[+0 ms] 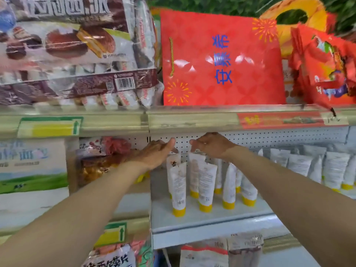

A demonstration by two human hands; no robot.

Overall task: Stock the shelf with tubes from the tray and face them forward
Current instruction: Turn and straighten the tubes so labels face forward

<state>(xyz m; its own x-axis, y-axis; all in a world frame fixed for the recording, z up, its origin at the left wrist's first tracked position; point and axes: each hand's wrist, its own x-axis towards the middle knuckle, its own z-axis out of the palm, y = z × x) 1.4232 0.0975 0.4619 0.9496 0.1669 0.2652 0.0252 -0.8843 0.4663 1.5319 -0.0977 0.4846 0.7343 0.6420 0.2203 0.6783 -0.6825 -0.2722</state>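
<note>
Head camera shows your two forearms going up and forward from the lower corners to the white shelf (212,218). Nearest to you on this shelf is the front tube (178,189), white, standing on its yellow cap with the small-print side toward you. Beside and behind it stand more tubes (229,185) of the same kind, all cap down, close together, some leaning a little.

Behind them your left hand (159,151) is over the top of a back tube (172,160). The thumb is straight and points to the right. The other fingers are mostly hidden, so I cannot tell if the hand grips. Your right hand (212,146) is near it, not touching it, and its fingers curl down and pinch the flat top of the tall tube (193,170).

Further right, a second group of tubes (335,170) stands on the same level. Behind the hands is the pegboard wall (269,138). Left of the shelf are a brown snack bag (96,164) and a white carton (32,170). Above the price rail (192,120) stand a red gift bag (221,58) and a pack of chocolate pies (67,45).
</note>
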